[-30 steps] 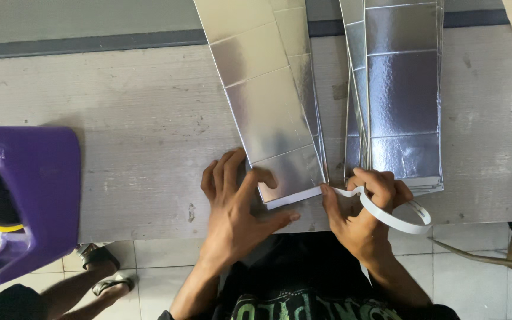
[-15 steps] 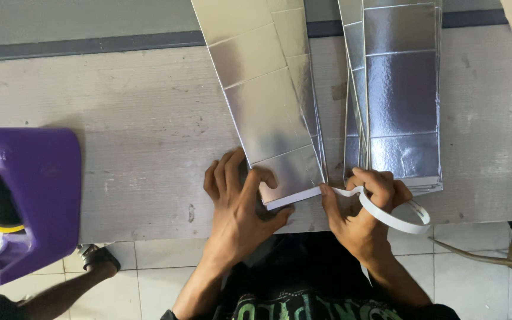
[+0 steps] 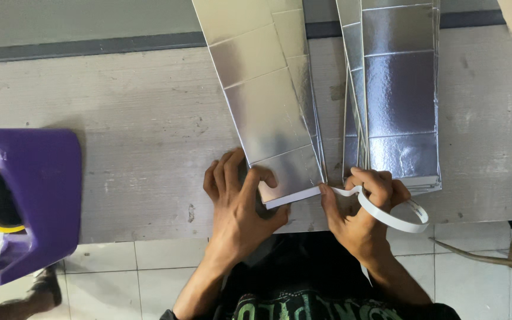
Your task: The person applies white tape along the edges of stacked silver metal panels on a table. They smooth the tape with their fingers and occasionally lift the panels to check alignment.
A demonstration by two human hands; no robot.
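Two bare hands work at the frame's lower centre, where the left hand [image 3: 241, 204] presses flat, fingers spread, on the stiff-looking silver foil-faced folded board [image 3: 268, 112] lying on the grey wooden table [image 3: 120, 136], while the right hand [image 3: 362, 210] pinches a thin, limp white backing strip [image 3: 389, 216], probably best gripped near its end.

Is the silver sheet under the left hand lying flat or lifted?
Flat: the silver sheet lies on the table, its near end pinned by the left hand.
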